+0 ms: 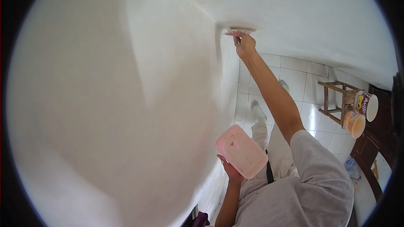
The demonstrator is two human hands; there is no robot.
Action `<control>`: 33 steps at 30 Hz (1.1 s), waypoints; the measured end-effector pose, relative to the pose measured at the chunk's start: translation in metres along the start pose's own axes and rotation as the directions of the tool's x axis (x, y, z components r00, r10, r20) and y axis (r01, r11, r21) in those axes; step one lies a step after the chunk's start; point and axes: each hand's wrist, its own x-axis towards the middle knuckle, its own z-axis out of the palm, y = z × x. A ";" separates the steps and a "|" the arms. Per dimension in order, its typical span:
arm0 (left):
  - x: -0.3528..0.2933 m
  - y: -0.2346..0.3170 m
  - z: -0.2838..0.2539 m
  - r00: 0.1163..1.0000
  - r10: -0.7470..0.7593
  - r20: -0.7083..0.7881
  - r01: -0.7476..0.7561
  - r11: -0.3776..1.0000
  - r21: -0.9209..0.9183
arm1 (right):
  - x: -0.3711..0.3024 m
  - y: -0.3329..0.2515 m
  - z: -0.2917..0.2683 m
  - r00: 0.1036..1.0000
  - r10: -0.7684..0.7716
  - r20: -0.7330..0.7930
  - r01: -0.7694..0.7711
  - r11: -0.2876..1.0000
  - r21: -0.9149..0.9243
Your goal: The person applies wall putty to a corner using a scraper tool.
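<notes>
My right hand [245,45] reaches forward, its fingers closed round a flat pink putty spreader [240,32]. The spreader lies against the white wall [311,12], just right of the corner where two walls meet. White smears show on its blade. Closer to my body, my left hand [231,170] holds a pink rectangular board [240,153] by its lower left edge. Pale residue covers the board's face, with a small darker pink patch near its upper middle. Most of the left fingers are hidden beneath it.
A white wall [97,84] fills the left side, close to the board. On the tiled floor [292,80] at the right stand a wooden stool [333,87], a white bucket [368,106] and an orange-smeared bucket [354,125]. A clear plastic bag [352,168] lies near dark brown woodwork [370,141].
</notes>
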 end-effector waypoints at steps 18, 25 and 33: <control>0.013 0.014 0.015 1.000 0.027 -0.003 -0.026 0.999 0.044 | 0.020 0.030 0.015 0.983 -0.153 -0.098 0.139 0.981 -0.139; 0.003 0.008 0.031 0.998 -0.012 0.062 0.012 1.000 0.014 | -0.039 -0.008 0.043 0.965 -0.242 -0.100 0.222 0.959 -0.177; 0.001 0.018 0.045 0.998 -0.006 0.070 0.006 1.000 -0.001 | -0.034 -0.012 0.012 0.986 -0.158 -0.060 0.145 0.974 -0.175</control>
